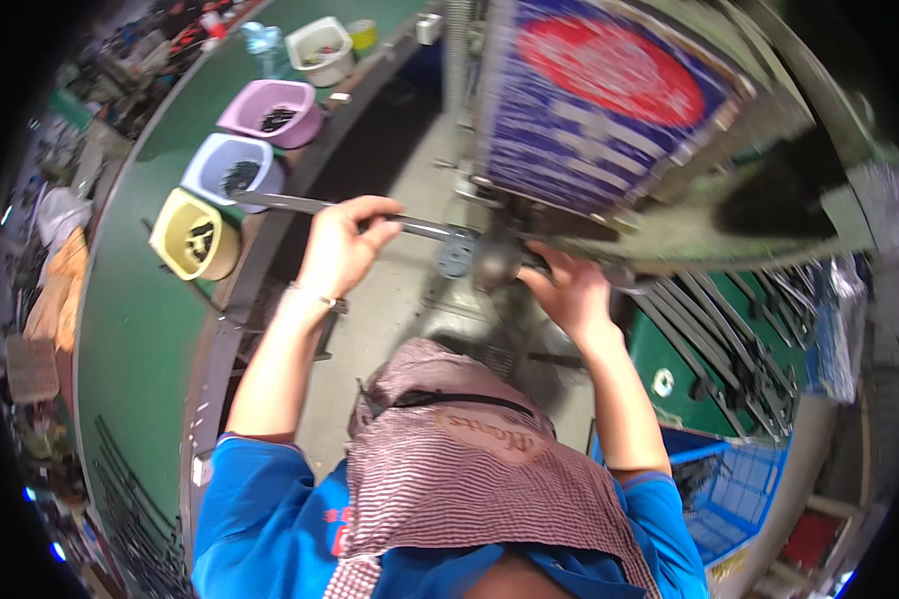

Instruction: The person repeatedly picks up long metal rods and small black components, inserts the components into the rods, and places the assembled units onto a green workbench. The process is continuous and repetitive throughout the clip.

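A long grey metal bar (288, 202) lies across the view, pinched between the thumb and fingers of my left hand (341, 243). At its right end a round grey disc joint (455, 254) sits beside the rounded metal head (497, 262) of a bench machine. My right hand (575, 292) is on the other side of that head. Its thumb and fingers close around a dark part (532, 259), blurred and partly hidden by the machine. Whether this part joins the bar cannot be seen. Above them hangs the machine's blue panel (592, 112), which bears writing.
On the green bench (131, 337) at left stand yellow (183, 251), blue (210, 168), pink (251, 101) and white (307, 45) bins with small parts. At right, several grey bars (719, 344) lie on a green surface above a blue crate (742, 494).
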A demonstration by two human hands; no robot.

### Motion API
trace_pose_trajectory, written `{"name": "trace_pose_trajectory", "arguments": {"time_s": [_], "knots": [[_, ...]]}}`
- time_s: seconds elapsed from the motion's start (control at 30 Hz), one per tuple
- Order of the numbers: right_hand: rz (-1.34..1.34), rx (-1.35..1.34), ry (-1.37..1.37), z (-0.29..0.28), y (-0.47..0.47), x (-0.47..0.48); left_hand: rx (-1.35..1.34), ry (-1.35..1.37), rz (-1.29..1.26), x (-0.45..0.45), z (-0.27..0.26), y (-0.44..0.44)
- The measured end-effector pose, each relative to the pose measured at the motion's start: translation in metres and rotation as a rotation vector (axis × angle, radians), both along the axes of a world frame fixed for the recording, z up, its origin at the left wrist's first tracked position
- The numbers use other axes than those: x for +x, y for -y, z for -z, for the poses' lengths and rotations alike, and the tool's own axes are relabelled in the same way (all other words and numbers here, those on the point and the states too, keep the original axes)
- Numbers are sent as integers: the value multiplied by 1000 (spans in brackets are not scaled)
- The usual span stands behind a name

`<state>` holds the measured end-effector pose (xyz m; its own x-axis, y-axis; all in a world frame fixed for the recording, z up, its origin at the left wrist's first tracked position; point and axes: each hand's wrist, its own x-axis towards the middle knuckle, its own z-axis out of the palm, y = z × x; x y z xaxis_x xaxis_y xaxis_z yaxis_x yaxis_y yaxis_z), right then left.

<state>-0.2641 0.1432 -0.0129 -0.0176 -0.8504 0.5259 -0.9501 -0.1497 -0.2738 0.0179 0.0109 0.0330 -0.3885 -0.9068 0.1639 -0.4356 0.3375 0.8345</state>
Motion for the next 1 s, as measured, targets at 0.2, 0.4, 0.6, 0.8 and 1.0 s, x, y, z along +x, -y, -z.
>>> {"name": "trace_pose_trajectory", "arguments": {"time_s": [0.2, 0.4, 0.6, 0.8, 1.0], "knots": [[6, -23, 86, -14, -11, 4, 258, -166, -244, 34, -34, 43], [-6, -41, 141, -14, -11, 9, -67, 33, -509, 126, -9, 173], [-17, -196, 170, -34, -17, 30, 339, -532, -340, 104, -38, 161], [-279, -141, 602, -80, -7, 106, 969, -895, 97, 5, -51, 1], [-275, -37, 632, -62, 14, 126, 805, -848, 107, -32, -28, -43]]}}
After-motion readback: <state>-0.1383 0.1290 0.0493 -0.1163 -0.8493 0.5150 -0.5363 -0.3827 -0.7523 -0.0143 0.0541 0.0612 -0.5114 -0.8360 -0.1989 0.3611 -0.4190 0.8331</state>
